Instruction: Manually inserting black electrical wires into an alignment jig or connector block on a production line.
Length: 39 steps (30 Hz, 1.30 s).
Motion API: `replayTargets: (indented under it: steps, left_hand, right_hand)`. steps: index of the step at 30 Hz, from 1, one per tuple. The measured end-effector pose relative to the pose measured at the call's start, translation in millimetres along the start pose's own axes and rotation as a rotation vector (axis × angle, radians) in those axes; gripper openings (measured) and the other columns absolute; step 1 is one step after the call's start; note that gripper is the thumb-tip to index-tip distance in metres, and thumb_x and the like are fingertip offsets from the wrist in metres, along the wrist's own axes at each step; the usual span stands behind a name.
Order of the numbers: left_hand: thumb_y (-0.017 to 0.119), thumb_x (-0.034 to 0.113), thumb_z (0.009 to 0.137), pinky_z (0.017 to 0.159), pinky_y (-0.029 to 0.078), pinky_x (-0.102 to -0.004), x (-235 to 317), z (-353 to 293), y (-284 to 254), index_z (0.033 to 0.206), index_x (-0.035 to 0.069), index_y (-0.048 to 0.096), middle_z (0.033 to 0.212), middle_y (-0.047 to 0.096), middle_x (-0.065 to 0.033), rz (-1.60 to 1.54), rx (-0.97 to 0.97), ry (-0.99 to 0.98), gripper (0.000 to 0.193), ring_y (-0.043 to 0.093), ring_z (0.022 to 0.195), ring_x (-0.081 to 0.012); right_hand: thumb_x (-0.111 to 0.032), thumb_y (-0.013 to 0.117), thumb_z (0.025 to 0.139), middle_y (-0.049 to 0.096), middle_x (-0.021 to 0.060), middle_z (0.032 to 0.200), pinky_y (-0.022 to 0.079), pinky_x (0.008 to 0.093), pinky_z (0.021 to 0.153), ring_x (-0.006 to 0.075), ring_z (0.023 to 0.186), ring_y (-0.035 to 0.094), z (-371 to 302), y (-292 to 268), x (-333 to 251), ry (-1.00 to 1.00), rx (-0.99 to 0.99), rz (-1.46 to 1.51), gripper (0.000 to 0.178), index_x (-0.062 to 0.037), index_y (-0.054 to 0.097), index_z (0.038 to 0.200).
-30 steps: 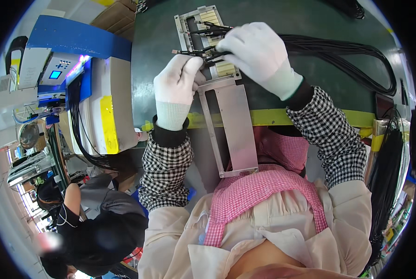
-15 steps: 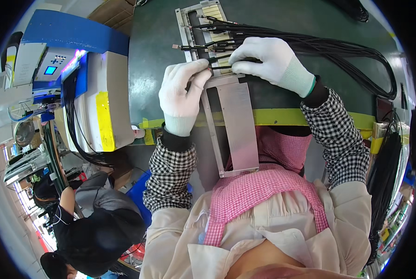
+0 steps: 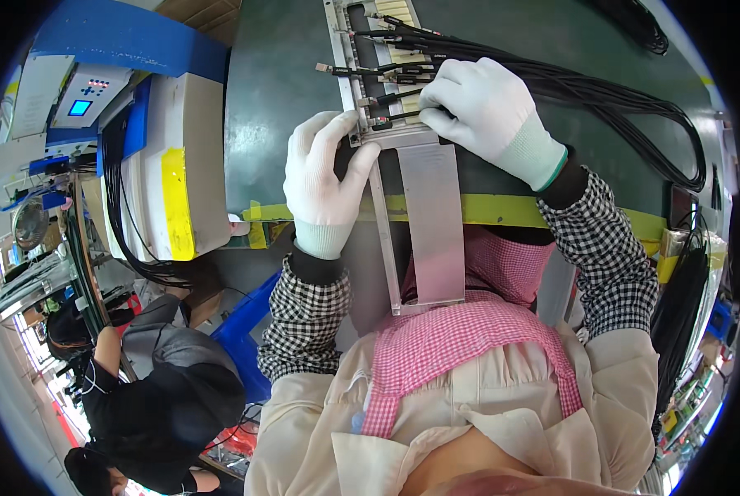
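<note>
Spread thumb and fingers of left hand (image 3: 324, 182) since earlier, beside the frame (image 3: 419, 138); pinching cable (image 3: 401, 117) with right hand (image 3: 485, 112); probably light, bendy, best held behind its plug (image 3: 380, 123).

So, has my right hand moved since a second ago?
Yes: your right hand has moved rightward and toward you, now closer to the yellow strip along the near edge.

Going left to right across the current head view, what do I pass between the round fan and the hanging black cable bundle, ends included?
Round fan → lit blue screen → yellow tape strip → white-gloved left hand → white-gloved right hand → hanging black cable bundle.
</note>
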<state>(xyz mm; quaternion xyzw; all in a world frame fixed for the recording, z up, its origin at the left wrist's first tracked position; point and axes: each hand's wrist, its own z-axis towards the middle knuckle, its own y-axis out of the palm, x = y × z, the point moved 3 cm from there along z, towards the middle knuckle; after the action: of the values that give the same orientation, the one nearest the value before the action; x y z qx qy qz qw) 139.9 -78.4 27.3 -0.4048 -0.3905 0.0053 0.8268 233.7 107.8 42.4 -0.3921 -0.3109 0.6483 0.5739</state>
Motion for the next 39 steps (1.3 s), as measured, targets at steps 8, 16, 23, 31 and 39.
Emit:
replayTargets:
  steps: [8,16,23,31,39]
  left_hand:
    - [0.072,0.027,0.084,0.090,0.046,-0.0351,19,3,3,0.114,0.013,0.068,0.114,0.060,-0.0060,0.208,0.048,0.197,0.034,0.056,0.098,-0.0232]
    - [0.069,0.030,0.086,0.089,0.045,-0.0359,16,9,9,0.111,0.016,0.071,0.113,0.059,-0.0054,0.406,-0.075,0.375,0.029,0.055,0.097,-0.0225]
    - [0.069,0.025,0.085,0.085,0.044,-0.0355,8,13,12,0.108,0.015,0.072,0.114,0.058,-0.0049,0.220,-0.035,0.346,0.025,0.054,0.096,-0.0240]
    - [0.068,0.022,0.083,0.082,0.044,-0.0356,2,37,14,0.102,0.015,0.070,0.109,0.058,-0.0049,0.316,-0.040,0.145,0.020,0.054,0.092,-0.0246]
    - [0.068,0.017,0.081,0.080,0.044,-0.0340,42,38,-1,0.098,0.011,0.068,0.094,0.061,-0.0026,0.333,0.036,0.544,0.018,0.055,0.080,-0.0236]
  right_hand:
    - [-0.017,0.069,0.081,0.057,-0.0007,0.087,0.044,0.0294,0.073,0.0187,0.074,0.053,-4,2,1,0.056,-0.124,0.040,0.007,-0.0152,0.067,0.087]
    - [-0.016,0.064,0.083,0.059,-0.0015,0.095,0.044,0.0307,0.087,0.0192,0.089,0.055,-25,-7,16,-0.001,-0.075,0.122,0.023,-0.0200,0.072,0.104]
    - [-0.016,0.063,0.082,0.060,-0.0026,0.101,0.040,0.0351,0.098,0.0202,0.102,0.053,-48,-11,16,-0.009,-0.105,-0.115,0.034,-0.0252,0.072,0.113]
    - [-0.022,0.066,0.080,0.061,-0.0033,0.104,0.039,0.0376,0.099,0.0190,0.100,0.053,-29,-15,8,0.021,-0.101,-0.019,0.032,-0.0238,0.072,0.112]
    - [-0.019,0.072,0.081,0.066,-0.0014,0.096,0.043,0.0321,0.091,0.0185,0.092,0.058,2,-20,-2,0.281,-0.224,0.602,0.027,-0.0146,0.074,0.108]
